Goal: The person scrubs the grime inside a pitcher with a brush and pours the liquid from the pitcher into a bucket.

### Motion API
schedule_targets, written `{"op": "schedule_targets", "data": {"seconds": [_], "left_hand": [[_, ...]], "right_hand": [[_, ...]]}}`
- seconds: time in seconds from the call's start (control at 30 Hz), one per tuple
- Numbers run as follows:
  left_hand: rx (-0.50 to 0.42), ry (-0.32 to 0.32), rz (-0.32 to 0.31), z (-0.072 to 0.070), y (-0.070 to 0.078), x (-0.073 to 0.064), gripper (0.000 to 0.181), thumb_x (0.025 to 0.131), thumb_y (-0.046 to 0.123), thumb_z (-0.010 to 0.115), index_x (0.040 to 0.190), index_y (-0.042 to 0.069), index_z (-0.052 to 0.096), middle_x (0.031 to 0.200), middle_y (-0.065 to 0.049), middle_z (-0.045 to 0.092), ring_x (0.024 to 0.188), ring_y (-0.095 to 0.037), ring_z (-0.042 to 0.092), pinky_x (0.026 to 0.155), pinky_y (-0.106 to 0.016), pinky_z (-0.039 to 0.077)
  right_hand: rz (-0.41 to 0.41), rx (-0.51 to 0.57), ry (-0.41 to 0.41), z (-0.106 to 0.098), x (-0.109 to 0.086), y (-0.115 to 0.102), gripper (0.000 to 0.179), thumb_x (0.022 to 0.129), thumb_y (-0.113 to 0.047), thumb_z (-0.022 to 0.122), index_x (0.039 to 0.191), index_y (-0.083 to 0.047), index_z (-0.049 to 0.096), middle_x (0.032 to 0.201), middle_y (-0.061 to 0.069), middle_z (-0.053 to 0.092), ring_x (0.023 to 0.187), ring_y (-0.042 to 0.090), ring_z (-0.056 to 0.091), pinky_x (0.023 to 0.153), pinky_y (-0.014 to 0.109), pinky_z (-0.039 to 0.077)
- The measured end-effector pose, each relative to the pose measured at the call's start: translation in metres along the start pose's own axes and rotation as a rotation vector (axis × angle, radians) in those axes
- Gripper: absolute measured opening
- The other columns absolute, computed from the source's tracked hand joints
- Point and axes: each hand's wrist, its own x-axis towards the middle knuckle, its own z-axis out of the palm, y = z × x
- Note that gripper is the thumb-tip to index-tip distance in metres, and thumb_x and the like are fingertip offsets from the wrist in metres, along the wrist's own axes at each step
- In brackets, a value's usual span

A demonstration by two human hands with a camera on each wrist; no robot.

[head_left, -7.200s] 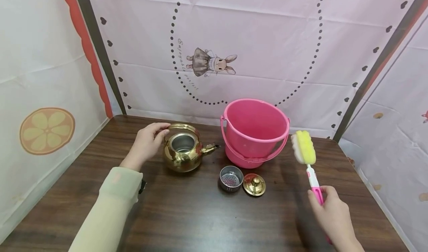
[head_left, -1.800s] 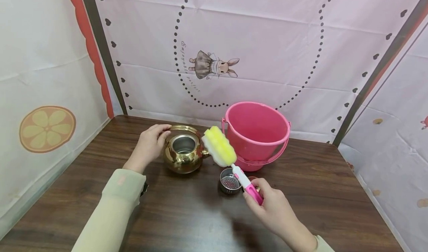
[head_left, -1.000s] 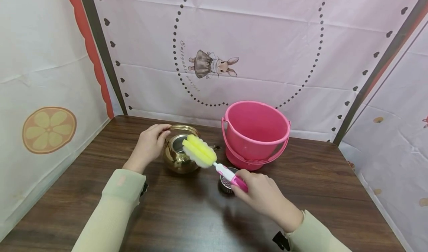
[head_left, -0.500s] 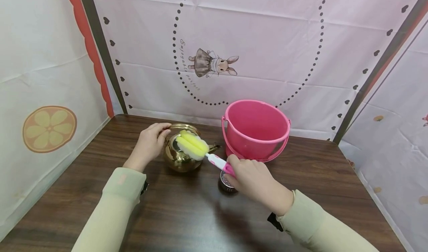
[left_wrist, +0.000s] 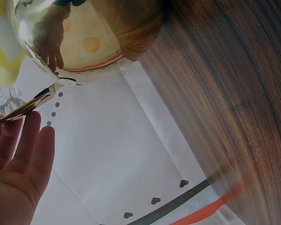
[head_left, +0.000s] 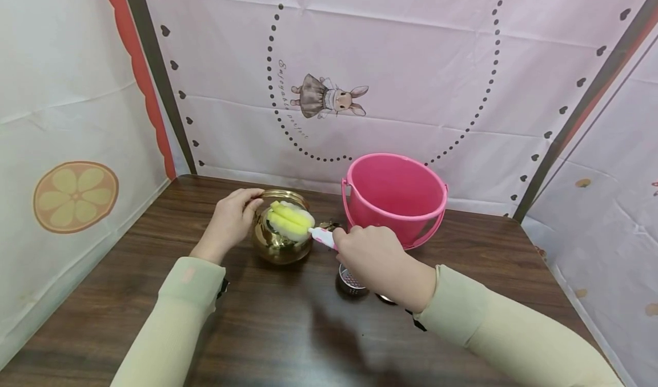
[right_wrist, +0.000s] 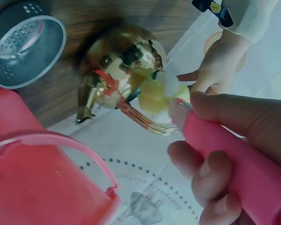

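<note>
A gold teapot without its lid stands on the table, spout to the right. My left hand holds the left end of its handle, fingers against it in the left wrist view. My right hand grips a sponge brush by its pink and white handle. The brush's yellow and white sponge head is over the teapot's mouth and hides it; I cannot tell whether it touches the rim. A perforated metal strainer sits partly behind the right hand.
The pink bucket stands right of the teapot, its handle hanging down in front. Mostly covered by my right arm is the gold lid, near the strainer. A printed cloth rises behind the brown wooden table.
The right hand has carried the brush from the table's right side leftward across to the teapot, its sponge head now over the mouth. My left hand has stayed on the teapot handle.
</note>
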Motion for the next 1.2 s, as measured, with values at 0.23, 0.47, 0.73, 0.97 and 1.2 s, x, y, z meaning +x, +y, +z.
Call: {"op": "schedule_targets", "data": {"seconds": [0.23,0.47,0.73,0.97,1.2], "left_hand": [[-0.002,-0.021,-0.016,0.0,0.001,-0.001,0.031,0.099,0.015,0.049,0.124,-0.001,0.057,0.114,-0.02,0.061,0.096,-0.034,0.061,0.081,-0.048,0.051],[0.0,-0.012,-0.009,0.001,0.0,-0.001,0.03,0.099,0.014,0.049,0.123,-0.002,0.058,0.113,-0.021,0.062,0.097,-0.034,0.061,0.082,-0.048,0.05],[-0.003,-0.007,-0.011,0.001,0.0,-0.001,0.03,0.099,0.013,0.048,0.123,-0.002,0.058,0.112,-0.021,0.062,0.096,-0.034,0.061,0.082,-0.048,0.05],[-0.003,0.001,-0.022,0.003,-0.001,-0.001,0.03,0.099,0.015,0.048,0.122,-0.001,0.057,0.114,-0.02,0.061,0.099,-0.034,0.061,0.083,-0.048,0.051],[0.002,0.011,-0.009,0.003,0.0,0.0,0.029,0.099,0.014,0.049,0.121,-0.002,0.058,0.113,-0.02,0.061,0.098,-0.035,0.061,0.083,-0.049,0.05]], "right_hand": [[-0.004,-0.007,-0.076,-0.013,0.009,-0.002,0.016,0.081,-0.017,0.071,0.081,-0.007,0.058,0.063,0.004,0.056,0.05,0.021,0.052,0.039,0.034,0.046],[-0.003,-0.081,-0.187,-0.039,0.02,-0.001,0.01,0.084,-0.014,0.067,0.086,-0.008,0.059,0.071,0.003,0.058,0.053,0.021,0.054,0.044,0.035,0.051],[0.003,-0.061,-0.265,-0.056,0.037,-0.002,0.009,0.084,-0.012,0.064,0.093,-0.011,0.061,0.08,0.002,0.066,0.067,0.021,0.064,0.051,0.04,0.055],[-0.029,-0.025,-0.21,-0.056,0.048,-0.003,0.012,0.082,-0.005,0.06,0.079,-0.015,0.064,0.067,-0.003,0.063,0.063,0.017,0.062,0.05,0.038,0.055],[-0.043,-0.007,-0.238,-0.052,0.057,-0.004,0.02,0.083,-0.003,0.054,0.071,-0.018,0.061,0.061,-0.004,0.059,0.06,0.017,0.059,0.052,0.036,0.055]]}}
